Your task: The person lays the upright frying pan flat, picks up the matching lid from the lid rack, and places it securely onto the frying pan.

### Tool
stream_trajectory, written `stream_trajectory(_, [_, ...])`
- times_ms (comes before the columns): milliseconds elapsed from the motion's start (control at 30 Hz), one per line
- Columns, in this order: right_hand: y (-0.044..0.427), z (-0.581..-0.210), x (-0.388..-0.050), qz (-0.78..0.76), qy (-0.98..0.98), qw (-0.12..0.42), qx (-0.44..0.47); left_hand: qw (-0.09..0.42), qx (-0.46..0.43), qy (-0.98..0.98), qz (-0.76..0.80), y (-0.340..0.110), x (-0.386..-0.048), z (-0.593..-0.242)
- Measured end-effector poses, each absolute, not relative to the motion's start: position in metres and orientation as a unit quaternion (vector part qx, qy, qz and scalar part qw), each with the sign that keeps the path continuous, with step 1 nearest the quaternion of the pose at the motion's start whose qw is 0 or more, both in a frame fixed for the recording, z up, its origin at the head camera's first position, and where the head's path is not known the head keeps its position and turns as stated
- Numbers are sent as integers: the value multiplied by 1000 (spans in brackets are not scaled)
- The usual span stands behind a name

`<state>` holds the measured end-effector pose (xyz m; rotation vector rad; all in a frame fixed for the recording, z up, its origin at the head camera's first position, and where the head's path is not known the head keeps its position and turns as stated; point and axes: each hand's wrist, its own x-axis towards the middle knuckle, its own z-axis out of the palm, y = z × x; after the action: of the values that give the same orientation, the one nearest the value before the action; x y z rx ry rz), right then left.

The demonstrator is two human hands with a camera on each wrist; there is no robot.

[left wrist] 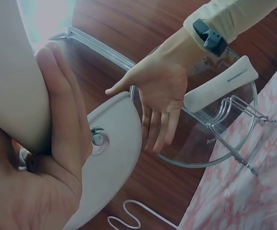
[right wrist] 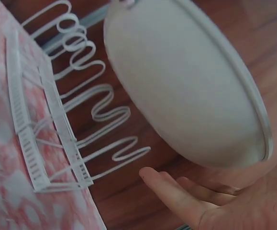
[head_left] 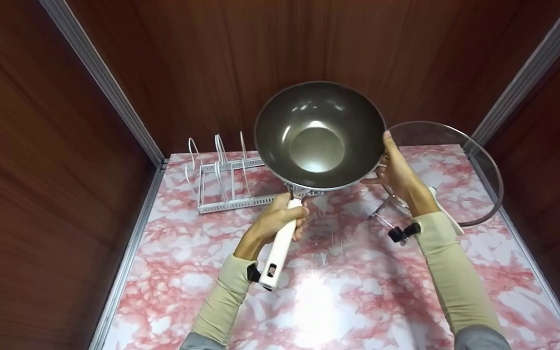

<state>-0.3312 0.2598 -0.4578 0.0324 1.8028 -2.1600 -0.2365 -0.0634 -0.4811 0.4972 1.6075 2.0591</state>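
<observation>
A dark-coated wok (head_left: 317,141) with a pale outside hangs in the air, tilted so its inside faces the head camera. My left hand (head_left: 277,216) grips its white handle (head_left: 278,255) close to the pan, fingers curled round it. At the wok's right edge is my right hand (head_left: 399,175), its thumb beside the rim and its fingers extended. In the right wrist view, the fingers of that right hand (right wrist: 210,196) stand apart from the wok's pale underside (right wrist: 176,81). Whether the thumb touches the rim I cannot tell.
Behind the wok, a white wire rack (head_left: 234,204) with upright loops stands on the red-and-white marbled table (head_left: 202,291). On the right, a glass lid (head_left: 494,180) with a white handle (left wrist: 222,84) leans upright in a wire stand (left wrist: 238,129). Brown wood panels (head_left: 202,63) enclose the table.
</observation>
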Motion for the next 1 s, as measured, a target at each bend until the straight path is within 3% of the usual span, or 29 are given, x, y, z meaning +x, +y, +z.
stream_trajectory(767, [269,-445,-358,-726,659,196,8,258,204,599,730,-78,-233,-486])
stream_trajectory(1000, [268,-443,-358,-748,639,174,33,267,201,598,729,-80,-233,-486])
